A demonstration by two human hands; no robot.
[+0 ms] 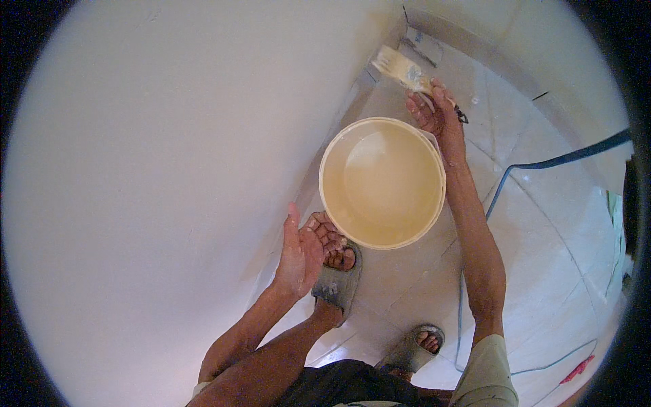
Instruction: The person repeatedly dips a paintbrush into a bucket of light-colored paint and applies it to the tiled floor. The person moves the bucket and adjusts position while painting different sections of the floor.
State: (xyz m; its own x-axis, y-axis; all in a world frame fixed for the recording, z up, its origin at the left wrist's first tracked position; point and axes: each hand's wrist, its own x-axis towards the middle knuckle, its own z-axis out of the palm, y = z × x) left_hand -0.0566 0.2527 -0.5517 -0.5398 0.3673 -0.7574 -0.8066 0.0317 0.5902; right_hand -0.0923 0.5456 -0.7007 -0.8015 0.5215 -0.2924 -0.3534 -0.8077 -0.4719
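Palm up, loosely spread — left hand [305, 249] beside bucket [332, 182]; right hand [442, 121], stretched beyond — pinching a brush [405, 71].

The left forearm [243, 339] slants in from near left, its left hand [302, 249] open, palm showing, thumb [292, 220] pointing far, fingers bent toward the right. The right forearm [480, 237] extends farther, its right hand [439, 121] gripping with curled fingers.

The pale tiled floor [529, 271] carries a grey slipper [337, 288] at six o'clock, a second slipper [400, 354] at five, and a red piece [578, 370] at four.
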